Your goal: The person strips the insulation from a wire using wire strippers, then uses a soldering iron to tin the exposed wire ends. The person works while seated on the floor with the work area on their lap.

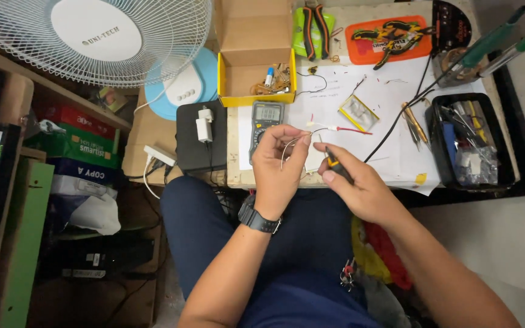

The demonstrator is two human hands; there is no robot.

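My left hand pinches a thin pale wire that loops up from its fingertips. My right hand grips a small black and orange tool, its tip pointing up toward the wire end. Both hands hover over the near edge of a small worktable covered with white paper. A grey digital multimeter lies just beyond my left hand. A red and white lead and a small flat battery pouch rest on the paper ahead of my right hand.
An open yellow cardboard box of small parts stands behind the meter. Green-handled pliers, an orange tool pack, a soldering iron stand and a black parts tray line the back and right. A white fan stands left.
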